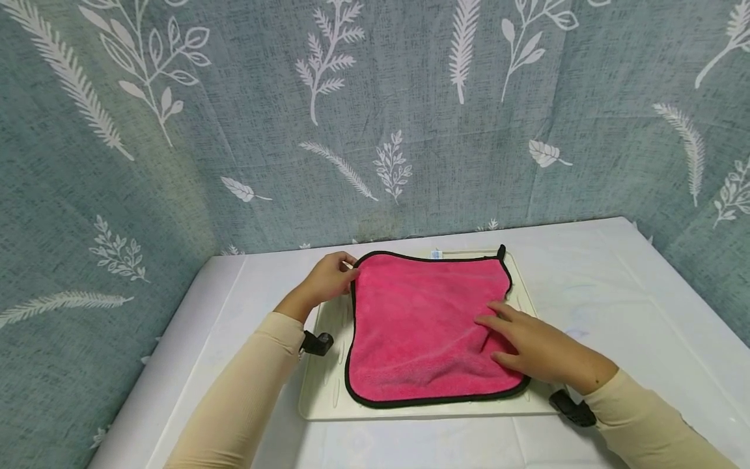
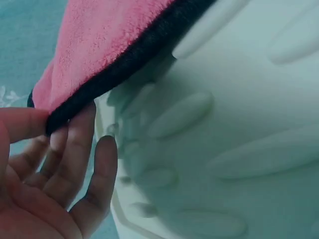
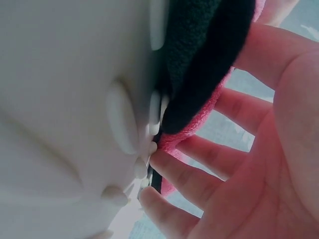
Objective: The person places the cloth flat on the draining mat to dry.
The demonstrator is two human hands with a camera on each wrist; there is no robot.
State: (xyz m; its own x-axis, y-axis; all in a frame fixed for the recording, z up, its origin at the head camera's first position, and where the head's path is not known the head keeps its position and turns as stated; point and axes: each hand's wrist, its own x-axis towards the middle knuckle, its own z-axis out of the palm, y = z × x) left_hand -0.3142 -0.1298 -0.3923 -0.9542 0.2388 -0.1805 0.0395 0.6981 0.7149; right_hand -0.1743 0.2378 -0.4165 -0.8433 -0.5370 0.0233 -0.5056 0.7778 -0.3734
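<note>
A pink plush cloth with black edging is spread over a cream ridged tray. Its far left corner is pinched between the thumb and fingers of my left hand. The left wrist view shows that corner of the cloth raised off the tray. My right hand lies along the cloth's right side, fingers spread and fairly straight, touching the pink face. In the right wrist view the cloth's dark edge stands up a little beside the open palm.
The tray rests on a table with a white cover. Blue-green fabric with white leaf prints rises behind and on both sides. A black wrist camera sits at my left wrist, another black wrist camera at my right.
</note>
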